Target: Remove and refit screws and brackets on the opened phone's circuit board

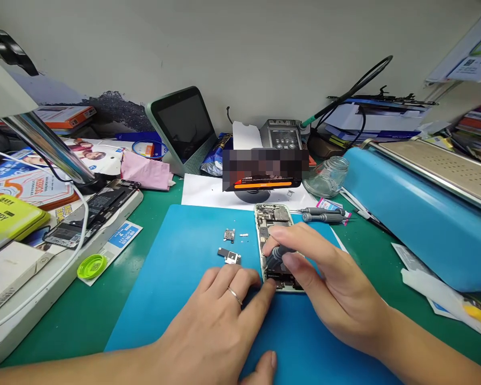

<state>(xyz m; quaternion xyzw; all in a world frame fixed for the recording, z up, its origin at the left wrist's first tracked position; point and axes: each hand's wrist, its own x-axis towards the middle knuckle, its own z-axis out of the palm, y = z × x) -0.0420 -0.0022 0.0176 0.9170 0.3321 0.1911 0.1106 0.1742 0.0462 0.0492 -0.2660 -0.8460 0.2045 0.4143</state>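
Observation:
An opened smartphone (280, 215), its inner boards and battery bared, lies on a blue mat (176, 299). Between the thumb and fingers of my right hand (344, 294) is a dark grey screwdriver (278, 258), slanted over the phone's lower half; its tip is hidden. My left hand (216, 326) rests palm down, fingers apart, the index fingertip at the phone's lower left edge. Just beyond its knuckles are a metal bracket piece (231, 256), a small camera-like module (229, 234) and a tiny silvery part (244, 235).
Two grey screwdrivers (323, 215) lie behind the phone, near a glass jar (329, 174). A propped phone with a lit screen (264, 179) stands at the back. To the right is a blue box-shaped machine (409, 224); at left, another opened phone (96, 211) and a green cap (92, 266).

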